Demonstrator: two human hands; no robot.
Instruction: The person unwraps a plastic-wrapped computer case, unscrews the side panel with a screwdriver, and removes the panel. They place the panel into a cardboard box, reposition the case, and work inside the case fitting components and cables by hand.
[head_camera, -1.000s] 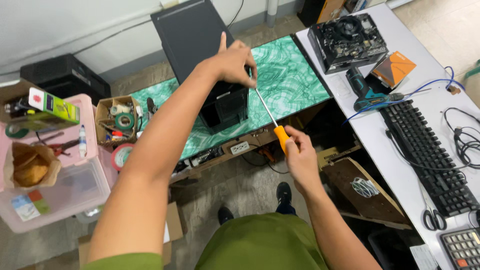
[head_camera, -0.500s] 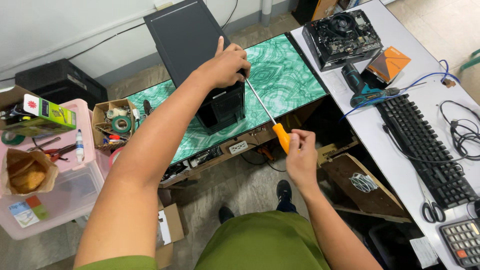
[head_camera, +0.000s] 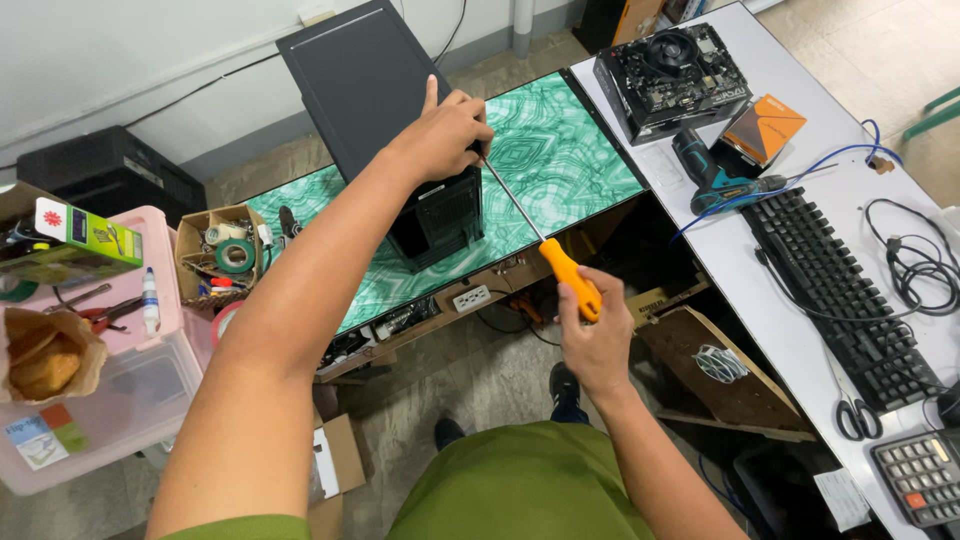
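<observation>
Orange-handled screwdriver (head_camera: 560, 268) gripped in right hand (head_camera: 595, 340), tip at the black PC case (head_camera: 400, 130). Left hand (head_camera: 440, 135) pinches the shaft there. Case looks closed, so early going.

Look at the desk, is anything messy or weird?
A little. The blue cable trails loose across the power drill and keyboard, and a motherboard sits bare on the white table. Nothing looks spilled or broken.

computer case (head_camera: 400, 120) blocks left, green tabletop (head_camera: 560, 160) open right
</observation>
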